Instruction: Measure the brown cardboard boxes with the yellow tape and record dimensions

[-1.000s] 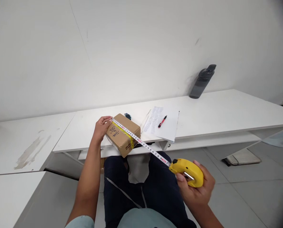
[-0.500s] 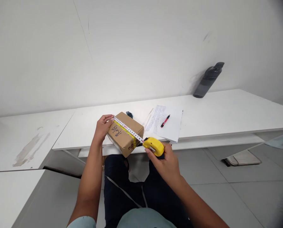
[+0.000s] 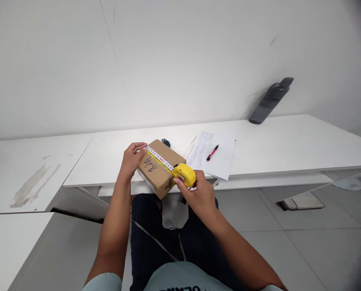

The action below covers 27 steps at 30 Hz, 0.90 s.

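Note:
A brown cardboard box point(image 3: 157, 171) with dark handwriting rests at the front edge of the white desk. My left hand point(image 3: 133, 158) pinches the free end of the tape blade point(image 3: 160, 158) at the box's left top edge. The white and yellow blade lies across the box's top. My right hand point(image 3: 200, 194) is closed around the yellow tape measure case point(image 3: 184, 174), which sits by the box's right edge.
Right of the box are written sheets of paper point(image 3: 204, 149) with a red and black pen point(image 3: 212, 152). A small dark object point(image 3: 166, 142) lies behind the box. A dark bottle point(image 3: 269, 101) stands near the wall on the desk point(image 3: 277, 141).
My right hand has moved left with the tape measure case, up to the box's edge, and the exposed blade is shorter. My left hand keeps its pinch at the blade's end.

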### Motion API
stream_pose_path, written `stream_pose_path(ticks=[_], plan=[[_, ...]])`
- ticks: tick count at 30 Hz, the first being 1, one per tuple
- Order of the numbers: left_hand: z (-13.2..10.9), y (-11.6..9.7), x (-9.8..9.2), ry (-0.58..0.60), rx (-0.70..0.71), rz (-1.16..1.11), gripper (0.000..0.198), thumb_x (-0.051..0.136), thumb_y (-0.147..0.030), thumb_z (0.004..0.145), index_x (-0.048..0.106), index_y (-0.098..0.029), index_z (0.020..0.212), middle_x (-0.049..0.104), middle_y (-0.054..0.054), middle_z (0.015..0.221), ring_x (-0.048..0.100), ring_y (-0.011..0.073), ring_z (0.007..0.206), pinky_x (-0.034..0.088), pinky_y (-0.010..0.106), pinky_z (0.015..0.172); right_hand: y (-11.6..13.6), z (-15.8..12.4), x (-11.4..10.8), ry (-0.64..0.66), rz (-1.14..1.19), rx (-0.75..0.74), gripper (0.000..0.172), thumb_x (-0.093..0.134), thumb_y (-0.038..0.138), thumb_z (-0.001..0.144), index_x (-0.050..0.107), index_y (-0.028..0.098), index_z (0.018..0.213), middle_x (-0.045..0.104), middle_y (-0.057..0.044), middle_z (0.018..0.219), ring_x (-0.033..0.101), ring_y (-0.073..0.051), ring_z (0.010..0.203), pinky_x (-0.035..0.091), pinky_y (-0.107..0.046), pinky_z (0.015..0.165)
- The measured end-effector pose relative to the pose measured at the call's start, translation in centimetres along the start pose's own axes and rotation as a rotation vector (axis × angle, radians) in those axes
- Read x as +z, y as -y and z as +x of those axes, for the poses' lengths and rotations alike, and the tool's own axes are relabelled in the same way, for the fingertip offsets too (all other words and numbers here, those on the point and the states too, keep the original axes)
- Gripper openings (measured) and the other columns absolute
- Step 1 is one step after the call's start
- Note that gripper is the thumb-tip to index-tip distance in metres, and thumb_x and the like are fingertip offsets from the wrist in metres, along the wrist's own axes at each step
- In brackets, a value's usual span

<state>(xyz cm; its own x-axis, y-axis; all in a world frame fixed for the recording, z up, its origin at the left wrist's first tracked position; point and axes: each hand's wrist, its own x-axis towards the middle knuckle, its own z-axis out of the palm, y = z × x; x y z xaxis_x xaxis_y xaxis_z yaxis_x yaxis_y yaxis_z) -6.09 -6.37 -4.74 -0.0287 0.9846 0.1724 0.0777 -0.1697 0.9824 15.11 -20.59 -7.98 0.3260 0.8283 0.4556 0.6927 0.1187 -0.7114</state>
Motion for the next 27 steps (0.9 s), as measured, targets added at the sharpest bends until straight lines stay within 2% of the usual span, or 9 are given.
stream_pose_path(ticks=[5,11,20,23,27], plan=[[0.0,-0.1,0.2,0.006,0.001,-0.001,0.032,0.078,-0.035,0.074,0.069,-0.018,0.1,0.074,0.013,0.119,0.068,0.0264,0.113,0.054,0.042,0.097,0.8,-0.9,-0.1,0.007,-0.008,-0.052,0.049,0.056,0.069,0.084,0.058,0.021,0.093,0.073,-0.007,0.073,0.069,-0.025,0.062,0.043,-0.03,0.054],[-0.1,-0.3,0.3,-0.016,0.004,0.004,0.033,0.079,-0.035,0.073,0.069,-0.018,0.099,0.074,0.014,0.117,0.068,0.0267,0.112,0.054,0.042,0.097,1.8,-1.3,-0.4,0.084,-0.089,-0.022,0.045,0.056,0.064,0.086,0.061,0.021,0.097,0.073,-0.005,0.07,0.07,-0.026,0.061,0.041,-0.03,0.053],[0.0,-0.3,0.3,-0.033,0.0,0.008,0.038,0.081,-0.038,0.07,0.068,-0.018,0.1,0.073,0.015,0.118,0.067,0.027,0.115,0.054,0.042,0.097,0.9,-0.7,-0.1,-0.005,-0.019,-0.074,0.045,0.057,0.06,0.087,0.065,0.019,0.104,0.075,-0.01,0.081,0.072,-0.03,0.074,0.051,-0.036,0.064],[0.0,-0.4,0.3,-0.043,-0.006,0.014,0.037,0.081,-0.037,0.07,0.068,-0.018,0.099,0.073,0.015,0.118,0.068,0.0268,0.113,0.054,0.042,0.096,0.9,-0.8,-0.2,0.022,0.073,-0.092,0.047,0.06,0.056,0.088,0.061,0.021,0.118,0.076,-0.01,0.099,0.073,-0.027,0.084,0.055,-0.036,0.07],[-0.2,-0.6,0.3,-0.042,-0.01,0.016,0.038,0.081,-0.039,0.07,0.068,-0.018,0.099,0.073,0.015,0.119,0.067,0.0267,0.114,0.054,0.042,0.097,-0.1,-1.7,-0.4,-0.008,0.23,-0.18,0.069,0.064,0.059,0.086,0.046,0.02,0.14,0.069,-0.016,0.122,0.071,-0.024,0.088,0.057,-0.037,0.071]])
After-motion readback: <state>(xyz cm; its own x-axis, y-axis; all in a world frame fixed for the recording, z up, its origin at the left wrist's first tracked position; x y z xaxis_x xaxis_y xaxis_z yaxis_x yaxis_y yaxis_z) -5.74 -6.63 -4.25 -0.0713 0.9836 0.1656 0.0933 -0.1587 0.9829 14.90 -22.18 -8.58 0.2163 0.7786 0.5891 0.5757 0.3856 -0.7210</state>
